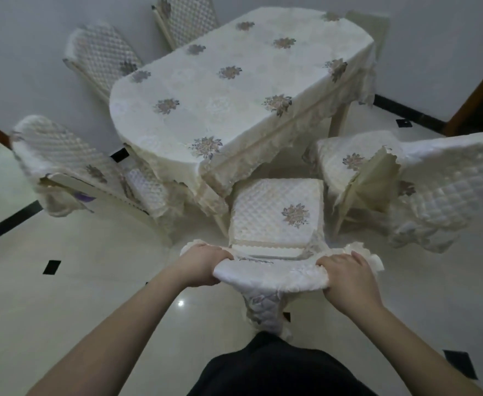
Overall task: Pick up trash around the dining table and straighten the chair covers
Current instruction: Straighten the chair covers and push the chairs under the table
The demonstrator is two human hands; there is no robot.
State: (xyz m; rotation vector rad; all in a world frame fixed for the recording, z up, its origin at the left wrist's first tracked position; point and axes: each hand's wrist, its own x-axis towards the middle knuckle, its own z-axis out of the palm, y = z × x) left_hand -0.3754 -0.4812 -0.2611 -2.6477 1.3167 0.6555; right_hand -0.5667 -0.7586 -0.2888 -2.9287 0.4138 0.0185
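Note:
I stand behind the nearest chair, whose quilted cream back cover [271, 277] with lace trim lies over the top of the backrest. My left hand [203, 265] grips the cover's left end and my right hand [346, 277] grips its right end. The chair's quilted seat cushion [277, 212] with an embroidered flower shows beyond my hands, tucked partly under the dining table [234, 90]. The table wears a cream floral cloth. No trash is visible on the floor.
To the right stands a chair [423, 190] whose cover is rumpled and folded up. Another covered chair [72, 167] is on the left, and two more [103, 61] are at the far left. The pale tiled floor [92, 281] has small black insets.

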